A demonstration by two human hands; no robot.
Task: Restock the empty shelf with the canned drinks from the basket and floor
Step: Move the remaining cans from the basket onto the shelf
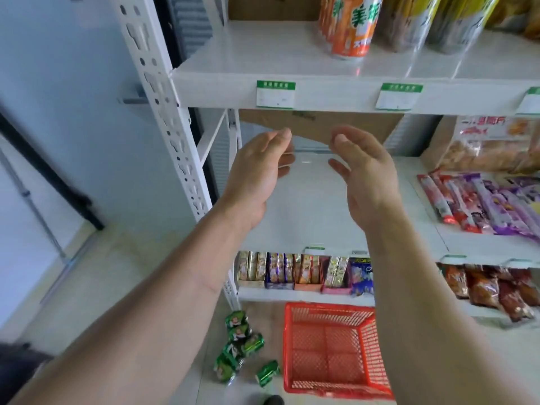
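Shelf white, bare; green cans on pale tiled floor.

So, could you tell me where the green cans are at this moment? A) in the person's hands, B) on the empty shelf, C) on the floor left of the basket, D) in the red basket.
C: the green cans lie on the floor left of the red basket, which looks empty; the left hand and right hand hold nothing.
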